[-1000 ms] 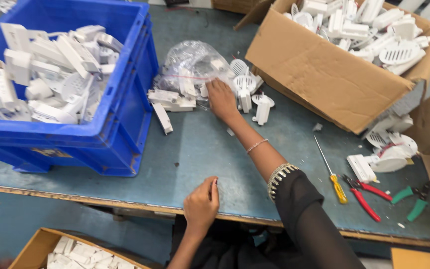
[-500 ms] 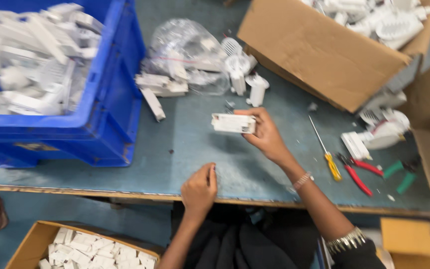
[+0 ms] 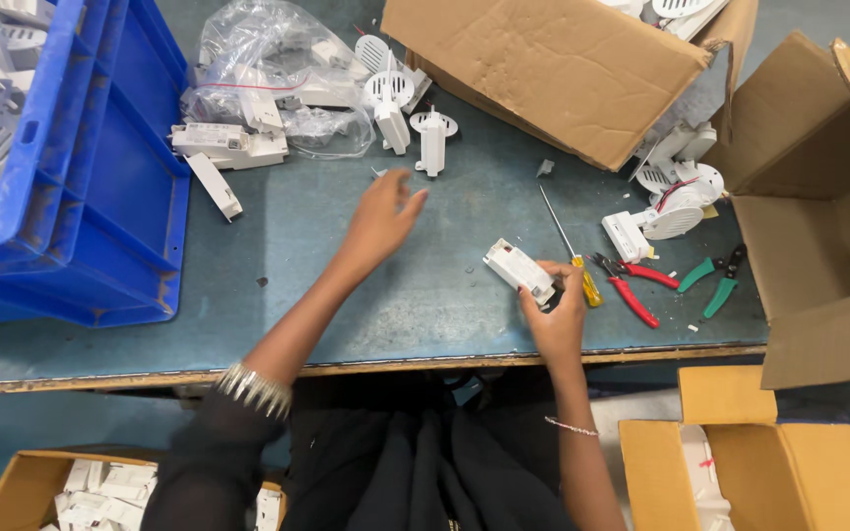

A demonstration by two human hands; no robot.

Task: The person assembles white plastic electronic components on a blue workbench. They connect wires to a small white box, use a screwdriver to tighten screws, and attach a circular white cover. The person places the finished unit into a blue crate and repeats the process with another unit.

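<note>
Near the surface's (image 3: 425, 295) front edge, the right hand (image 3: 555, 317) grips a small white rectangular box (image 3: 519, 270), which juts up-left from its fingers. Farther out, the left hand (image 3: 383, 218) hovers open and empty, fingers spread, short of white plastic parts (image 3: 432, 138).

Pretty bright, even overhead light, so the shadows on the table (image 3: 366, 295) are soft and short. The shot's mostly sharp, just a little motion blur on the left hand (image 3: 381, 216). The plastic bag (image 3: 258, 69) catches some glare, and the edges bend a bit from the wide lens.
</note>
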